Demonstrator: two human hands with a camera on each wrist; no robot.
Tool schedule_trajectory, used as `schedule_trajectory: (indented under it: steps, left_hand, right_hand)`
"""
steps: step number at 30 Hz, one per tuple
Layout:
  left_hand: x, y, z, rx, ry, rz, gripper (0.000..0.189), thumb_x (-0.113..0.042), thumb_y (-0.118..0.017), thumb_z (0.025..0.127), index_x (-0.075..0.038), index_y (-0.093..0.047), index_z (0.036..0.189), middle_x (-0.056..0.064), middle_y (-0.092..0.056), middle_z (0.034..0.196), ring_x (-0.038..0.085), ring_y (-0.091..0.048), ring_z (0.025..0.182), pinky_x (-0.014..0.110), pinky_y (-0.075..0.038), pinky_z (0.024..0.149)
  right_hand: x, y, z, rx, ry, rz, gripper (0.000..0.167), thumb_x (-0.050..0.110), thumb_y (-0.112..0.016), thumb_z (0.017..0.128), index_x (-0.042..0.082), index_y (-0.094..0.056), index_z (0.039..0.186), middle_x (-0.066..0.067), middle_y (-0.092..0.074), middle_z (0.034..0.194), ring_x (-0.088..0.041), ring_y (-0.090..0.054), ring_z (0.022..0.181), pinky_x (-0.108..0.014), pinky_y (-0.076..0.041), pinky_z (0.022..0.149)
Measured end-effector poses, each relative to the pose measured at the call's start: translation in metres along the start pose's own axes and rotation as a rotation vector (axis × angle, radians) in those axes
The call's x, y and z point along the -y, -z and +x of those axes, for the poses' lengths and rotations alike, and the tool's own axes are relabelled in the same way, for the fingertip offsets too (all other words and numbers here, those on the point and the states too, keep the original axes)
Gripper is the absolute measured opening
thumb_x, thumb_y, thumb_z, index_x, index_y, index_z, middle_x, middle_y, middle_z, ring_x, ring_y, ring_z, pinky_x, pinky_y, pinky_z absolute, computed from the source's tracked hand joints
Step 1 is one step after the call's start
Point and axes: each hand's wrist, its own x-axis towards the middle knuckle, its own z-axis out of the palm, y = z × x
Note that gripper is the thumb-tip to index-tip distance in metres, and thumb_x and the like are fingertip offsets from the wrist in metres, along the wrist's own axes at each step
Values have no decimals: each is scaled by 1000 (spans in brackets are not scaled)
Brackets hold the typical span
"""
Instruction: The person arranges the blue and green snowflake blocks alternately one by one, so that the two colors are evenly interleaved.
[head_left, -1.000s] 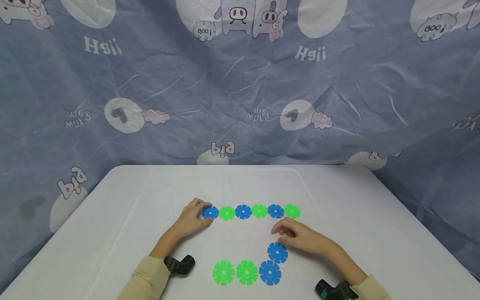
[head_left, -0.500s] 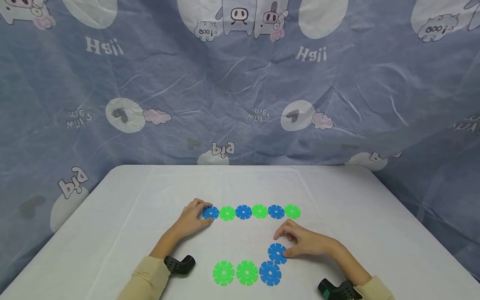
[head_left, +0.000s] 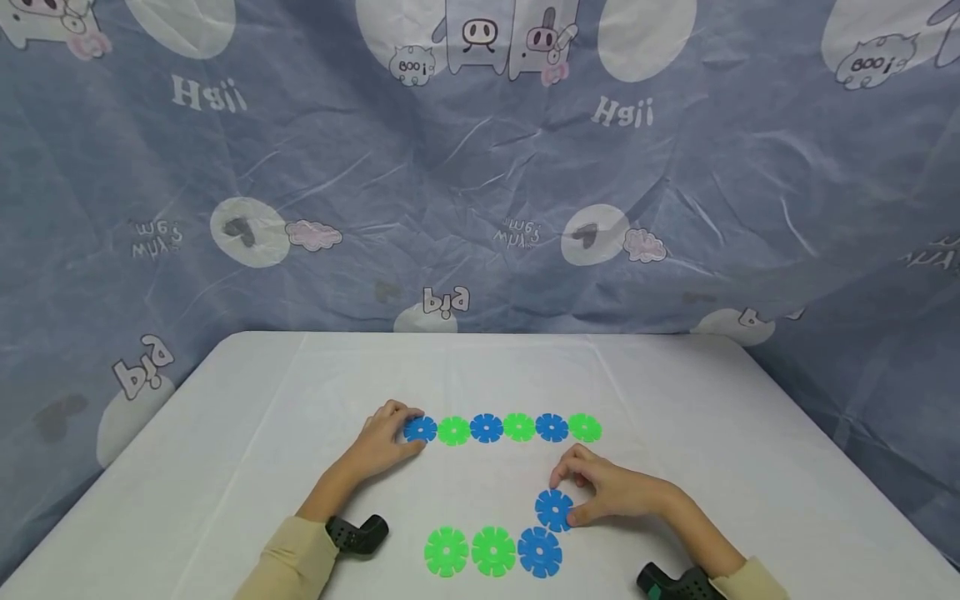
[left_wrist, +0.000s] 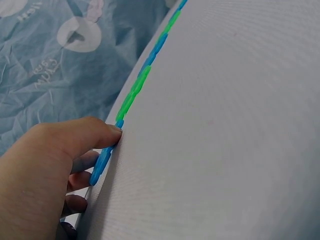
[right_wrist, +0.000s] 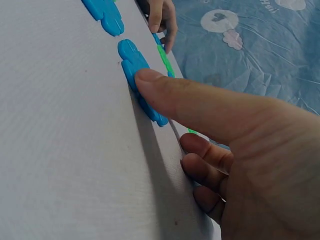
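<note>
My left hand (head_left: 381,442) pinches the blue snowflake disc (head_left: 420,429) at the left end of a row of alternating blue and green discs. Its thumb lies on the near edge in the left wrist view, fingers on the far side. My right hand (head_left: 613,489) grips a second blue snowflake disc (head_left: 553,510) by its rim, thumb at the right and index fingertip at the top. The right wrist view shows that thumb (right_wrist: 160,90) across the disc, with the other fingers curled below. A green disc (head_left: 585,427) ends the row at the right.
Nearer me on the white table (head_left: 262,467) lie two green discs (head_left: 493,551) and a blue disc (head_left: 540,552), just below the held one. A blue patterned cloth (head_left: 480,167) hangs behind the table's far edge. Each wrist wears a black device (head_left: 358,534).
My right hand has moved down from beside the row's right end, and its thumb and index finger have closed on the nearer blue disc. My left hand stays on its disc.
</note>
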Motion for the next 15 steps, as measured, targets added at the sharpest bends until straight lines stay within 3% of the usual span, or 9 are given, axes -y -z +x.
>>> schedule_trajectory:
  steps: [8,15]
  left_hand:
    - [0,-1,0,-1,-3,-4,45,-29,-66,77,-13,-58,118,5,-50,110,22,-47,106,41,-33,88]
    - [1,-1,0,2,6,5,44,-29,-66,78,-14,-57,119,5,-50,111,22,-47,107,41,-34,88]
  right_hand:
    - [2,1,0,8,2,-16,36,25,-71,76,16,-53,106,-3,-42,103,-11,-37,91,-20,-33,78]
    - [4,1,2,56,22,75,38,17,-69,77,8,-45,105,-1,-45,91,-6,-42,82,-21,-37,72]
